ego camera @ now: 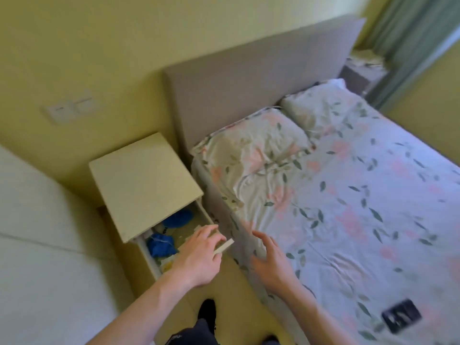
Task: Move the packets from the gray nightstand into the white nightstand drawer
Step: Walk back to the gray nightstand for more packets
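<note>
The white nightstand [144, 180] stands left of the bed with its top drawer [225, 245] pulled out. Inside the drawer lie blue cloth items [160, 245] and pale yellowish packets [166, 263]. My left hand [199, 255] grips the drawer's front panel, fingers over its top edge and thumb below. Beside the mattress edge hovers my right hand [270, 257], fingers spread, holding nothing. The gray nightstand [358, 74] is far off at the other side of the headboard, with light-coloured packets [366, 59] blurred on its top.
The bed [348, 195] with floral sheets and two pillows lies between the two nightstands. A black flat object [400, 316] lies on the bed near me. A grey headboard [249, 78] runs along the wall. Green curtains [410, 33] hang at top right.
</note>
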`<state>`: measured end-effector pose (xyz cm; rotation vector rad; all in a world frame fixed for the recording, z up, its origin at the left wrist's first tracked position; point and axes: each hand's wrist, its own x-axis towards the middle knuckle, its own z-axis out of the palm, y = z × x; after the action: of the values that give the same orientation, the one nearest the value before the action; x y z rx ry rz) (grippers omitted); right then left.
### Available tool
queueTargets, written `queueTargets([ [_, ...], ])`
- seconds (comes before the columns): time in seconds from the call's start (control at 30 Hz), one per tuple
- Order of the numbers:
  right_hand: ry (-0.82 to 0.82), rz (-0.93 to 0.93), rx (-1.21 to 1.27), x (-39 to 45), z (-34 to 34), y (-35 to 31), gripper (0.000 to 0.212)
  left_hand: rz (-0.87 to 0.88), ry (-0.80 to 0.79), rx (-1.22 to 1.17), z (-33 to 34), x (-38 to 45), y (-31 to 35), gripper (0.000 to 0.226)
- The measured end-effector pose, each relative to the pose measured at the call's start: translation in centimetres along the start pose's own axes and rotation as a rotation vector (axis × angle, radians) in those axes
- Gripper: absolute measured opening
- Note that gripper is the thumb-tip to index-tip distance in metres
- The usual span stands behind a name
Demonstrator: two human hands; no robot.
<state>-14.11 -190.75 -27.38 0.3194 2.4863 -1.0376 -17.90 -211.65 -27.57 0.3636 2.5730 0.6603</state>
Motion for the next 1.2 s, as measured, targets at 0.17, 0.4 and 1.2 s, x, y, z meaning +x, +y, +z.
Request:
queueTargets([
  [0.17,0.21,0.067,0.095,-9.6,-5.1,5.2,0.058,0.268,-0.026,0.179,0.8,-1.2,9.6,0.043],
  [0.4,0.532,0.217,0.222,-27.4,-11.7,18.4,0.06,0.627,-0.053,0.245,9.5,-6.7,28.1,0.041],
  [1.2,0.897,0.35,0.292,-64.1,-33.5,55.5,0.059,1.012,-0.055,0.262,38.8,-18.8,72.6,0.062],
])
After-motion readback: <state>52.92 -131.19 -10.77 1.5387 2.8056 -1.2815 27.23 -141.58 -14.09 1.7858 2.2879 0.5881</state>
